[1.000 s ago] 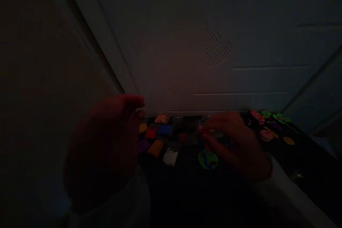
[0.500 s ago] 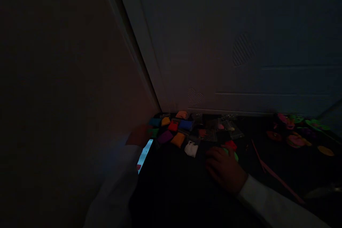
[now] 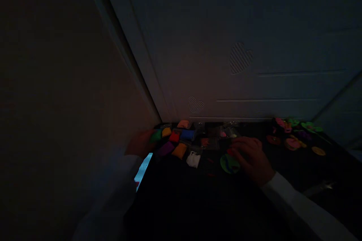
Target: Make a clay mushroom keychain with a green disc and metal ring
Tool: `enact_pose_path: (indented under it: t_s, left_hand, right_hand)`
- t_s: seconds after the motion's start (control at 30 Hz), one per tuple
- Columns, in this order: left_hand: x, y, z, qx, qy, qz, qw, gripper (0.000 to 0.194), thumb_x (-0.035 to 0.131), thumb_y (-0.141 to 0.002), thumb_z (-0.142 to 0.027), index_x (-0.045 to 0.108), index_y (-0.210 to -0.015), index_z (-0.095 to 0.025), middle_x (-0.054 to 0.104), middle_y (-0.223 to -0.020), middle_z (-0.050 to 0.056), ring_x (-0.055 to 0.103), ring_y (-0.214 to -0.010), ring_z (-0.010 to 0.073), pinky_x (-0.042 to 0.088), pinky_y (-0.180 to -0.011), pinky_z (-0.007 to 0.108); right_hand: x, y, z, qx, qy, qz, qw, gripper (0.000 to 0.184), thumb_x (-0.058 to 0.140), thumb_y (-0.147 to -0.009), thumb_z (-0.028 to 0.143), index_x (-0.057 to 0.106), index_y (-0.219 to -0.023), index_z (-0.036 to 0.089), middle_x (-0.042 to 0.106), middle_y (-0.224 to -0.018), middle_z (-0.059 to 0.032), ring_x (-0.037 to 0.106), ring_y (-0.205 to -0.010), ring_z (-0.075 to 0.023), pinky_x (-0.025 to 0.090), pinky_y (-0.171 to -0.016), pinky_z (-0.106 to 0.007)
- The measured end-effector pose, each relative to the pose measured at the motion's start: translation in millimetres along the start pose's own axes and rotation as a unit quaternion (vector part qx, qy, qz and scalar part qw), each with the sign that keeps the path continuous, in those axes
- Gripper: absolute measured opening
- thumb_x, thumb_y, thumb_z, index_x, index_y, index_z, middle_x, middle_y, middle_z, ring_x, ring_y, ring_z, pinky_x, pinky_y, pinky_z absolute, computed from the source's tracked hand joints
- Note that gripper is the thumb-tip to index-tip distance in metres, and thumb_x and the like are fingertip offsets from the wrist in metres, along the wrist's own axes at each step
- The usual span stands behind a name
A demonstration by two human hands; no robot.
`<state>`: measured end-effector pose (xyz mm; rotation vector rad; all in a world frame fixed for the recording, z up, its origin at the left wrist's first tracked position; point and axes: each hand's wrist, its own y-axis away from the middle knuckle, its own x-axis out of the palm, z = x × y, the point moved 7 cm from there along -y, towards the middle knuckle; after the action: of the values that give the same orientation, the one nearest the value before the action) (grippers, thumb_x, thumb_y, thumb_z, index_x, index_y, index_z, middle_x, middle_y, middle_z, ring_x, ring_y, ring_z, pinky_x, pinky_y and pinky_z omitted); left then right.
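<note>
Right hand point(image 3: 251, 158) is uncovering green disc point(image 3: 224, 165), seemingly freeing access | curling loosely, hold unclear | left hand point(image 3: 139, 143) blurring beside green packet point(image 3: 156, 136), hold unclear

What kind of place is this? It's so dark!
Probably a dim corner at home used for crafts: bright packets lie on a black surface near a green disc, before a panel with striped hearts.
</note>
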<state>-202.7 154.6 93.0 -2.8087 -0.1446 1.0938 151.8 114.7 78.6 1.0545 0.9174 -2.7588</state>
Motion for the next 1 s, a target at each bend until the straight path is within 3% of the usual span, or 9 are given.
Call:
enact_pose_path:
  t_s: [0.13,0.3,0.47,0.57,0.67,0.77,0.83,0.87,1.0]
  left_hand:
    - [14.6,2,-72,0.019,0.219,0.004,0.976,0.064,0.061,-0.073,-0.039,0.033,-0.128,-0.023,0.056,-0.107,0.007,0.058,-0.088,0.0180,0.050,-0.072,0.030]
    - [68.1,10,-162,0.072,0.395,0.070,0.913,0.069,0.066,-0.067,-0.035,0.030,-0.125,-0.029,0.058,-0.109,0.007,0.061,-0.082,0.0174,0.051,-0.065,0.025]
    - [95.5,6,-188,0.080,0.581,0.117,0.801,0.043,0.065,-0.071,-0.014,0.047,-0.109,-0.027,0.061,-0.103,0.002,0.061,-0.086,0.0145,0.052,-0.074,0.025]
    - [104.0,2,-193,0.082,0.604,0.149,0.779,0.037,0.061,-0.075,-0.020,0.050,-0.111,-0.025,0.061,-0.102,0.004,0.061,-0.088,0.0155,0.052,-0.074,0.025]
    - [108.3,1,-196,0.084,0.551,0.136,0.819,0.042,0.059,-0.078,-0.026,0.046,-0.118,-0.027,0.060,-0.108,0.005,0.061,-0.091,0.0167,0.052,-0.076,0.028]
    - [93.3,6,-191,0.083,0.394,-0.033,0.915,0.047,0.062,-0.075,-0.028,0.045,-0.119,-0.029,0.055,-0.117,0.004,0.055,-0.104,0.0190,0.049,-0.081,0.030]
    - [80.2,18,-194,0.090,0.280,-0.143,0.945,0.037,0.067,-0.071,-0.029,0.054,-0.106,-0.027,0.059,-0.109,0.001,0.055,-0.100,0.0173,0.047,-0.077,0.025]
    - [78.8,23,-199,0.099,0.231,-0.153,0.956,0.028,0.067,-0.071,-0.032,0.058,-0.097,-0.025,0.062,-0.099,0.000,0.058,-0.092,0.0157,0.047,-0.072,0.023]
    - [94.9,32,-217,0.131,0.152,-0.023,0.979,0.015,0.061,-0.076,-0.035,0.063,-0.080,-0.020,0.065,-0.072,-0.004,0.059,-0.063,0.0097,0.044,-0.057,0.019]
  right_hand:
    - [-15,-24,19,0.027,-0.104,-0.005,0.994,0.023,0.054,-0.080,0.033,0.063,-0.097,0.021,0.063,-0.104,-0.0077,0.054,-0.101,-0.0220,0.038,-0.089,-0.042]
    - [-19,-58,58,0.058,-0.248,0.018,0.967,0.031,0.046,-0.085,0.039,0.062,-0.102,0.019,0.069,-0.089,-0.0046,0.064,-0.079,-0.0154,0.051,-0.071,-0.029]
    - [-40,-69,55,0.101,-0.317,-0.014,0.943,0.023,0.055,-0.080,0.036,0.066,-0.087,0.016,0.069,-0.080,-0.0032,0.063,-0.074,-0.0135,0.050,-0.066,-0.024]
    - [-49,-67,48,0.114,-0.337,0.003,0.934,0.017,0.058,-0.078,0.032,0.065,-0.078,0.017,0.068,-0.073,-0.0004,0.062,-0.069,-0.0109,0.048,-0.063,-0.022]
    - [-58,-65,44,0.122,-0.331,0.000,0.936,0.015,0.061,-0.076,0.032,0.064,-0.073,0.018,0.065,-0.068,0.0024,0.059,-0.062,-0.0085,0.045,-0.057,-0.019]
    - [-66,-63,40,0.133,-0.302,-0.016,0.944,0.013,0.064,-0.074,0.032,0.064,-0.072,0.019,0.064,-0.066,0.0031,0.057,-0.059,-0.0083,0.042,-0.054,-0.020]
    - [-73,-63,41,0.118,-0.238,-0.042,0.963,0.014,0.063,-0.074,0.033,0.064,-0.073,0.019,0.064,-0.067,0.0026,0.056,-0.059,-0.0092,0.041,-0.055,-0.021]
    - [-75,-64,45,0.092,-0.186,-0.054,0.977,0.014,0.062,-0.076,0.033,0.064,-0.074,0.019,0.064,-0.069,0.0023,0.056,-0.060,-0.0098,0.041,-0.057,-0.023]
    - [-74,-64,67,-0.063,0.021,-0.063,0.996,0.012,0.059,-0.079,0.027,0.062,-0.075,0.016,0.064,-0.074,0.0000,0.058,-0.072,-0.0125,0.040,-0.067,-0.025]
